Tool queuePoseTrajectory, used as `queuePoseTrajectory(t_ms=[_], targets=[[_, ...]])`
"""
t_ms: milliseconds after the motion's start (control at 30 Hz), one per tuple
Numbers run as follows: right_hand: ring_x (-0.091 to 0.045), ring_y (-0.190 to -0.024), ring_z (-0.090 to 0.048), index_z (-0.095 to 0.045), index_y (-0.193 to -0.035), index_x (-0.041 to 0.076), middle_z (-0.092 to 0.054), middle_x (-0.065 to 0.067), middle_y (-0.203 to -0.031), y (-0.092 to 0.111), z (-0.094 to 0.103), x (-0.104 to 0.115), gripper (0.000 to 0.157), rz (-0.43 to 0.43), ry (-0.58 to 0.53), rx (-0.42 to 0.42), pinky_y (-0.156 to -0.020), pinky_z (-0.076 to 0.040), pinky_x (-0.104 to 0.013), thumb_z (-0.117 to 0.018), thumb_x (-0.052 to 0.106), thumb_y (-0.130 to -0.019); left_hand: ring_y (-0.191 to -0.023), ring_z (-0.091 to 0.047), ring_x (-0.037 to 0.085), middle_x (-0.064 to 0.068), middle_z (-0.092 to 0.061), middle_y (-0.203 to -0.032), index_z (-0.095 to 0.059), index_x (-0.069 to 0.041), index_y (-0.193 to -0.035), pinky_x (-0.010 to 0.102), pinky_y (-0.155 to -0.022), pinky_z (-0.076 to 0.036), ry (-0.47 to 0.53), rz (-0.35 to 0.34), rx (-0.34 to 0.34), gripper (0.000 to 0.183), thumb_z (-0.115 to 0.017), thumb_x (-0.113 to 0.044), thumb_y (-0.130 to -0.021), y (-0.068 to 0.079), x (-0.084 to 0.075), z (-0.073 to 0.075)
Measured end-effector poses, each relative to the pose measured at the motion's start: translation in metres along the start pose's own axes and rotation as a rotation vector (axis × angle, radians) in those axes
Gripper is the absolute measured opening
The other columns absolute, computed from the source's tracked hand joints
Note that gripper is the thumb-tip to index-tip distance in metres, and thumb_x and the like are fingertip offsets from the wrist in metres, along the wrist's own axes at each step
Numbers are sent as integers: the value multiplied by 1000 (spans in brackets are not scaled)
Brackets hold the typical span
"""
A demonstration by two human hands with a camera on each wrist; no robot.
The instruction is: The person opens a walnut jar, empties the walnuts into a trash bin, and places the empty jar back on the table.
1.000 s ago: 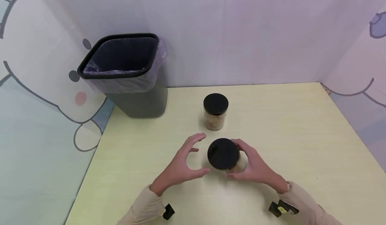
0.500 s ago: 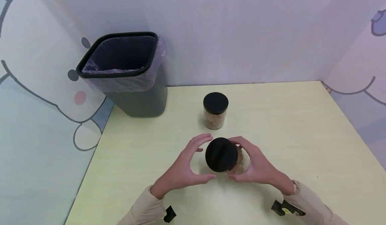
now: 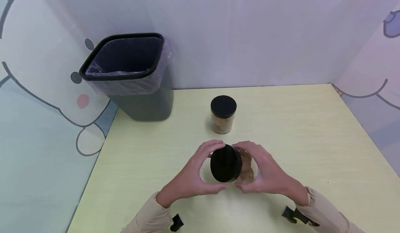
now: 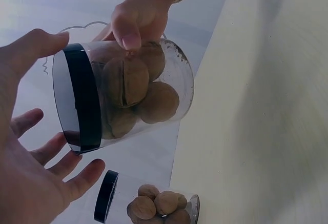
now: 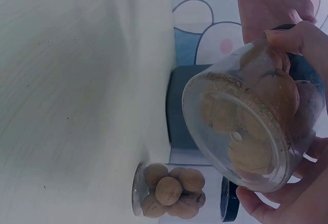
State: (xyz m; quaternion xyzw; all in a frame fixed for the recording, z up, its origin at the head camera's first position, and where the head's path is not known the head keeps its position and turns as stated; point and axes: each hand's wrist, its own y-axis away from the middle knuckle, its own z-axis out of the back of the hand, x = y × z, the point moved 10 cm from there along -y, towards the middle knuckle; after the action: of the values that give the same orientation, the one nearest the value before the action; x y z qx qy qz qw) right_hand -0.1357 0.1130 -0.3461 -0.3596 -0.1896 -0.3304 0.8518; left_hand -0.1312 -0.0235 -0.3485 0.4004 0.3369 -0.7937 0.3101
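Note:
My right hand (image 3: 267,174) grips a clear jar (image 4: 177,98) of round brown nuts that look like walnuts, its thumb and fingers round the body. The jar is held above the table, tilted so that its black lid (image 3: 225,163) faces left and its base (image 5: 238,137) shows in the right wrist view. Around the lid side, my left hand (image 3: 192,177) is spread in a wide C. The left thumb tip is right at the lid's rim and the other fingertips are close to its opposite edge, with a gap between palm and lid.
A second clear jar (image 3: 222,123) of the same nuts, black-lidded, stands upright behind the hands on the pale wooden table (image 3: 297,129). At the back left stands a grey bin (image 3: 147,106) with a plastic liner. A pale printed cloth (image 3: 250,35) hangs behind.
The jar has tilted further, its lid turning to the left and its nuts coming into sight. My left hand has moved right, its fingertips now at the lid's edge. The right hand keeps its grip.

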Motion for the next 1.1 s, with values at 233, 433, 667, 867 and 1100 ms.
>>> queuePoseTrajectory(t_ms=[233,433,667,867,1100], targets=[[-9,-100,-52,-53,-128,15,-55,9,-119,-4,5,11,91,40,71,-27,-79,-37,-29,-86,30,-45,-131,-33,13,-8,-29,-147,-34,-25,-143,37,-94,-43,-18,-22,-2,88,-83,-28,-70,0,-6,1],[-9,-98,-52,-54,-128,12,-55,6,-119,-5,6,18,91,53,132,-23,-77,-39,-32,-85,33,-45,-133,-31,13,-8,-28,-147,-33,-28,-143,41,-103,-36,-38,-33,-2,90,-84,-27,-69,0,-11,0],[-13,-104,-51,-54,-127,12,-55,2,-121,-5,3,22,88,28,171,18,-80,-39,-33,-85,41,-50,-130,-35,12,-5,-33,-143,-39,-27,-141,39,-100,-40,-81,-51,-27,86,-85,-30,-68,1,-15,0],[-16,-111,-50,-50,-133,13,-51,2,-127,-4,1,23,90,20,131,79,-87,-43,-37,-84,49,-58,-121,-45,16,1,-43,-134,-46,-17,-134,39,-93,-46,-103,-170,-94,81,-86,-25,-64,2,-25,7],[-10,-108,-53,-39,-141,13,-51,4,-131,-1,-5,17,96,-10,-6,172,-88,-45,-31,-83,49,-64,-121,-47,20,7,-44,-135,-48,-11,-134,39,-94,-46,-81,-223,-101,83,-87,-22,-62,2,-26,9]])
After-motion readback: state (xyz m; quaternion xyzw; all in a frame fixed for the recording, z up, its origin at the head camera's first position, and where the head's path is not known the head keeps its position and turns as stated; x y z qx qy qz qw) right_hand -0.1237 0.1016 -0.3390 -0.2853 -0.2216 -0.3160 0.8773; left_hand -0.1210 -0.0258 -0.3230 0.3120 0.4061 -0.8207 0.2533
